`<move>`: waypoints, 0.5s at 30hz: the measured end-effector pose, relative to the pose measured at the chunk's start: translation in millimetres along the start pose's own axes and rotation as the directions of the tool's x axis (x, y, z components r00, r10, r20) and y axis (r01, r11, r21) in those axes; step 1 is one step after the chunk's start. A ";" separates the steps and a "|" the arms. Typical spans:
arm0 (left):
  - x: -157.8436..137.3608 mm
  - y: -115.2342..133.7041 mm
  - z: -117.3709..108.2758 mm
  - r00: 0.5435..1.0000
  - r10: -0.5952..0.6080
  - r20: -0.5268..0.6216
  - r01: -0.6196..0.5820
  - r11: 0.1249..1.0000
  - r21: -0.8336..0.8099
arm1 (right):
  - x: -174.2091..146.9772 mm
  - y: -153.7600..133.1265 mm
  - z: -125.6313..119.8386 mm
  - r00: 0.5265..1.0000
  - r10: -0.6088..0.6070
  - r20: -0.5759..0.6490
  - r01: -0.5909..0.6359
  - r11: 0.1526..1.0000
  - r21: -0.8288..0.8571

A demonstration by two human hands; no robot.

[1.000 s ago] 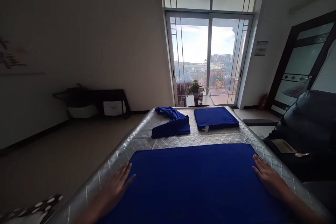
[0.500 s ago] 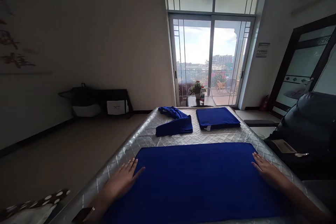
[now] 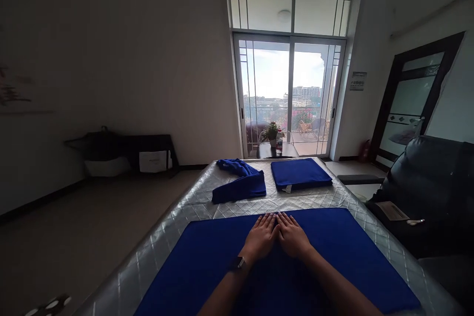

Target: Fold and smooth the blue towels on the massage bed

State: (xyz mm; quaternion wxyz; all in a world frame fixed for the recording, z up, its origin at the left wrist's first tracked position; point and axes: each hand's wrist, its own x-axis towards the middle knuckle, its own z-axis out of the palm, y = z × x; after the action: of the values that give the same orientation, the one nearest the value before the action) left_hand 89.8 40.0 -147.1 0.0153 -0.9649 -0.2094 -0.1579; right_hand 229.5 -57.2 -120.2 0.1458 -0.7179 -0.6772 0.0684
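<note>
**Left hand (image 3: pixel 261 238) and right hand (image 3: pixel 294 237) laid flat on a spread blue cloth (image 3: pixel 281 281)**

We view both hands from above, palms down near the middle of the cloth's far edge. Their fingers are straight and point away from us; the inner edges of the hands meet, or very nearly so, at the thumbs and index fingers. Neither hand pinches anything. We cannot tell how firmly the palms press. A dark wristwatch (image 3: pixel 239 262) encircles the left wrist.

The blue cloth lies smooth across the near part of a silver quilted mattress (image 3: pixel 200 210); its lower edge is partly out of view. Beyond it, and apart from it, we note two further blue items: at left, a loosely bunched blue garment (image 3: pixel 240 188); at right, a neatly folded blue stack (image 3: pixel 301 173), with a white label (image 3: pixel 287 189) at its near edge.

Past the mattress, a potted plant (image 3: pixel 271 132) and a clear bottle (image 3: pixel 279 143) stand side by side before a sliding glass door (image 3: pixel 291 98). To the right we find a black padded chair (image 3: pixel 433 173) with a pale flat rectangle (image 3: pixel 392 211) on its seat; at far left, a white bag (image 3: pixel 153 162) rests near the wall.
</note>
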 end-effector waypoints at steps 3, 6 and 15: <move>-1.7 -2.3 -3.4 0.999 -0.022 0.031 0.022 1.000 -0.014 | -0.6 4.7 2.6 1.000 0.003 -0.003 -0.003 1.000 0.008; 0.2 3.2 -11.5 0.991 -0.085 0.104 0.091 0.994 -0.058 | -0.3 4.2 2.5 1.000 0.011 0.017 -0.012 1.000 0.004; -64.0 -91.3 -31.9 0.926 -0.339 0.168 0.344 0.939 -0.001 | -43.6 115.1 -33.2 0.983 0.182 0.000 -0.180 0.976 -0.122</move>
State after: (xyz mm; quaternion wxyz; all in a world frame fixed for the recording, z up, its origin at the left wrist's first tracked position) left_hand -12.2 94.7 -140.0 -0.0443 -0.9237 -0.3720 -0.0806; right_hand 345.7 -109.0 -127.8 0.0910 -0.7837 -0.6128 0.0441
